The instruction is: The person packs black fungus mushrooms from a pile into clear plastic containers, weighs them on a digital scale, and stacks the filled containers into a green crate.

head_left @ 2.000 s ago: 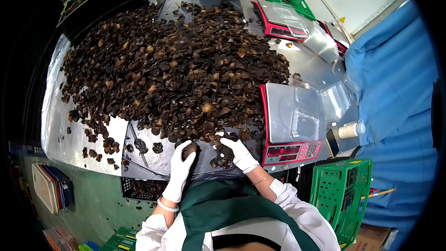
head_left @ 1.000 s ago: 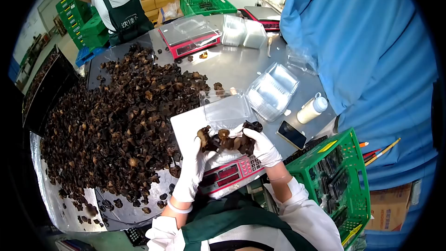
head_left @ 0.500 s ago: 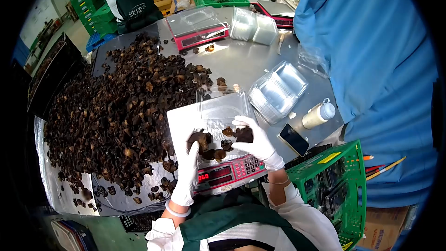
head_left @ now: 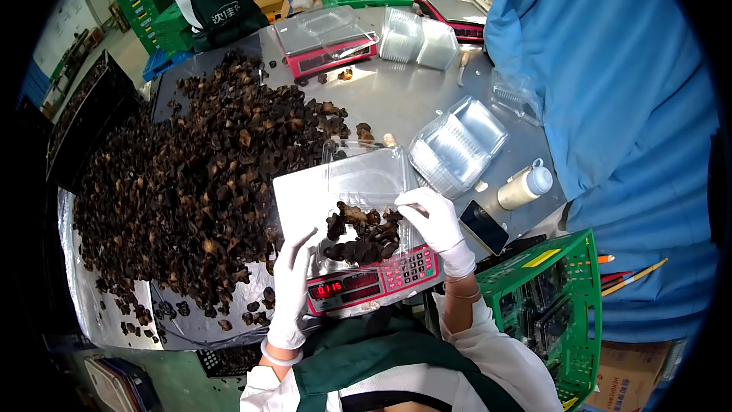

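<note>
Fungus point(head_left: 364, 248) in clear tray point(head_left: 367, 183) on scale point(head_left: 374, 286), left hand point(head_left: 293, 267) beside.

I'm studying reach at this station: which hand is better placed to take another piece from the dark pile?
Probably the left hand: it is nearer the dark pile and looks empty, while the right hand is across the clear container, farther away.

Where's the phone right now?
In the head view, right of centre, the phone lies on the metal table, just to the right of the right hand and below-left of the pale bottle.
</note>
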